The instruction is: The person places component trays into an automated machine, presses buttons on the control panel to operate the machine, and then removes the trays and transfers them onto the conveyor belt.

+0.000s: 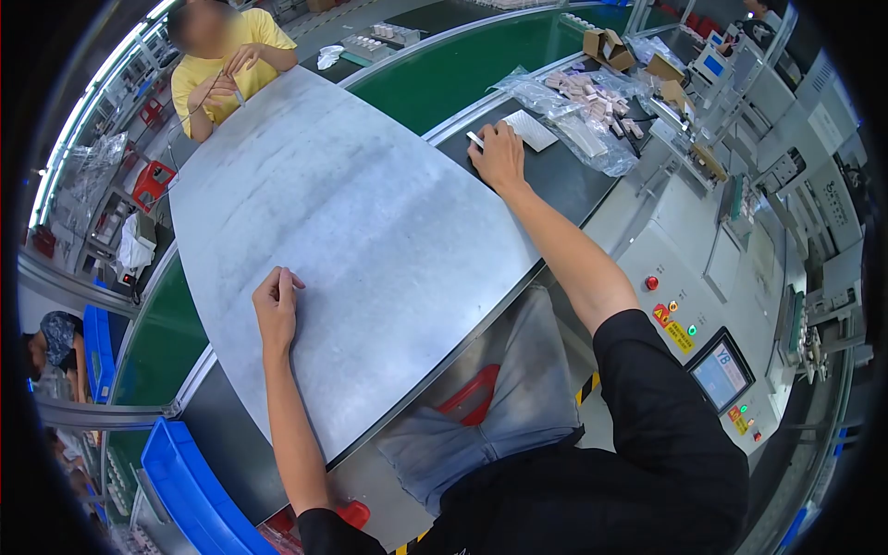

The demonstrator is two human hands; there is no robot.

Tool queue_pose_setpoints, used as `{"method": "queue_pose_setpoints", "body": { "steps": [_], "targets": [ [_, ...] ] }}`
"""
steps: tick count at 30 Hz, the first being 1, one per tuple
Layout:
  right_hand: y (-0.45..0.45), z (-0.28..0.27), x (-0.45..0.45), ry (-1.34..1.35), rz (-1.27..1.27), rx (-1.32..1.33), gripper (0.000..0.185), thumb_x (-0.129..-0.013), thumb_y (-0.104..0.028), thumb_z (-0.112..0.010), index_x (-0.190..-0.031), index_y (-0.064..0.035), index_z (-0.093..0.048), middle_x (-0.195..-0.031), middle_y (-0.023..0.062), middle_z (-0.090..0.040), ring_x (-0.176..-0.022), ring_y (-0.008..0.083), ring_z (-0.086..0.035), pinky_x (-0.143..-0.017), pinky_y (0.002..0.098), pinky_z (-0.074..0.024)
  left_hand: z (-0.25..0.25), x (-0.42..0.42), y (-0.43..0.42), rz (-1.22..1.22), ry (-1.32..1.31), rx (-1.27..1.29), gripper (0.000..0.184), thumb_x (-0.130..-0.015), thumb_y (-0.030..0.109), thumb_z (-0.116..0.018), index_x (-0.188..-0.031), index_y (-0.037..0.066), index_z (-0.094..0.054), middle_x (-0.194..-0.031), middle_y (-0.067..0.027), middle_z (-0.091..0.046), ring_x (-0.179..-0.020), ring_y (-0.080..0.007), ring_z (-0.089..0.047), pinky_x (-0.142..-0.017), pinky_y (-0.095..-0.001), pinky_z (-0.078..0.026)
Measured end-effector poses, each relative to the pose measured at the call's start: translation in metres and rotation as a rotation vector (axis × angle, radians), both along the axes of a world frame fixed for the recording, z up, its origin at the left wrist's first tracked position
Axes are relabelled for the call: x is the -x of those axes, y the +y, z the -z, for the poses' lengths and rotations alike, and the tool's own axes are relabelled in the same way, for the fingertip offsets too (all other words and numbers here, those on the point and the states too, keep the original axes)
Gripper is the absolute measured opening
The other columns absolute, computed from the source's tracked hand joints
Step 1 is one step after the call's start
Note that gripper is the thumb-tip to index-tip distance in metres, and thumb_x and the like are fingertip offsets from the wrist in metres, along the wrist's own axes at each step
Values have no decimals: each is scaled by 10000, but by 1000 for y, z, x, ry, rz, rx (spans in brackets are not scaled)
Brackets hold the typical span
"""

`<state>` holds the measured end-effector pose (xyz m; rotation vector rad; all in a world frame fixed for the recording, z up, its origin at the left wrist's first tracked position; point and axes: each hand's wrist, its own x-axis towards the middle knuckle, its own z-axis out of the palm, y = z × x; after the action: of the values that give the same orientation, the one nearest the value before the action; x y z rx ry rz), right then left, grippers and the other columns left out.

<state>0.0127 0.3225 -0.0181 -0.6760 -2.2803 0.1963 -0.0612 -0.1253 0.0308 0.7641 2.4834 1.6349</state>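
Observation:
My left hand (277,298) rests on the grey metal tabletop (370,240) with its fingers curled in, and nothing shows in it. Stretched out to the right, my right hand (500,155) is over the dark side surface just past the tabletop's edge. A small white piece (474,140) sticks out at the thumb side of its closed fingers. Right beside those fingers lies a flat white pad or sheet (532,131), partly covered by the hand.
Clear plastic bags with small pale boxes (592,97) lie right of the pad, near opened cartons (609,48). A machine with a touchscreen (721,370) stands at my right. A blue bin (199,486) is at lower left. Another person in a yellow shirt (264,32) sits across.

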Motion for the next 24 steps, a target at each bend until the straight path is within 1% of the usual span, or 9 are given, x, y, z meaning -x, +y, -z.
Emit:
{"method": "queue_pose_setpoints", "body": {
  "steps": [6, 8, 12, 15, 17, 20, 24],
  "targets": [
    [3, 3, 2, 23, -14, -23, 197, -832, -210, -719, -933, -52, -660, -1000, 134, -578, -1001, 308, -574, -853, 442, -444, -3, -2, 1, -14, -30, 1, 382, -1036, 243, -515, -750, 1, -592, -577, 58, -331, -536, -43, -276, -512, -274, -211],
    [2, 4, 1, 76, 7, -73, 169, -844, -204, -725, -919, -59, -681, -973, 126, -603, -975, 308, -592, -807, 438, -454, -3, -2, 0, -19, -29, 7, 382, -1034, 243, -518, -747, 1, -592, -579, 57, -334, -539, -43, -280, -515, -274, -214],
    [5, 6, 3, 48, -36, -46, 178, -847, -209, -719, -921, -53, -676, -982, 122, -581, -969, 300, -576, -840, 439, -440, 2, 1, 0, -12, -5, 15, 374, -1029, 239, -525, -747, 3, -593, -588, 56, -346, -551, -43, -293, -523, -272, -224],
    [6, 7, 5, 69, -11, -79, 151, -854, -198, -715, -902, -58, -684, -961, 113, -585, -963, 293, -575, -833, 434, -439, 3, 2, -1, -12, 4, 20, 366, -1025, 233, -531, -747, 4, -594, -593, 55, -350, -557, -43, -299, -525, -271, -227],
    [3, 4, 2, 86, -38, -72, 139, -857, -201, -718, -883, -67, -692, -945, 111, -587, -960, 287, -576, -822, 426, -441, 3, 2, -1, -13, 13, 24, 362, -1023, 229, -533, -747, 3, -594, -595, 54, -351, -560, -43, -301, -526, -271, -228],
    [4, 3, 1, 53, -76, -15, 151, -858, -219, -727, -866, -72, -695, -946, 111, -587, -957, 286, -575, -819, 423, -439, 1, 0, -1, -18, 2, 22, 361, -1021, 227, -536, -746, 1, -593, -601, 54, -354, -565, -43, -300, -528, -271, -228],
    [1, 1, 0, 71, -67, -35, 168, -870, -236, -731, -841, -73, -698, -931, 109, -601, -939, 289, -589, -804, 435, -455, 0, 0, 0, -19, 4, 21, 366, -1022, 231, -535, -745, -1, -593, -605, 54, -354, -567, -43, -300, -529, -271, -227]
  ]
}}
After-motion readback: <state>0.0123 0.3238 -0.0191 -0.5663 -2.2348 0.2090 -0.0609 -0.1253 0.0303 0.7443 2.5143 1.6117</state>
